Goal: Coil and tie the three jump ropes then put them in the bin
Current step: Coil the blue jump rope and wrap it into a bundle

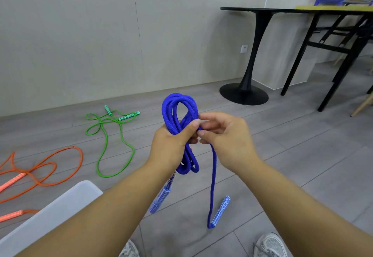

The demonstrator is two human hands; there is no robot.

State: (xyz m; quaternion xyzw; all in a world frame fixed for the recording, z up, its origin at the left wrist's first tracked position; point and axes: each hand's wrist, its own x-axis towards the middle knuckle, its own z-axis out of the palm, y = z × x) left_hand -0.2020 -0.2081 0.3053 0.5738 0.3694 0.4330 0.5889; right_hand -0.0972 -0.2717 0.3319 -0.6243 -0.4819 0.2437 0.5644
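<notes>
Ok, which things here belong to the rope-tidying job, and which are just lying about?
Job:
- blue jump rope, coiled, held by left hand and right hand
- green jump rope, loose on floor
- orange jump rope, loose on floor
- pale bin edge, probably

Lying about:
- round black table
- folding table
- wall socket

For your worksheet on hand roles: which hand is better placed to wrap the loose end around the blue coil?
Probably the right hand: it pinches the free strand of the blue jump rope, while the left hand grips the coil.
</notes>
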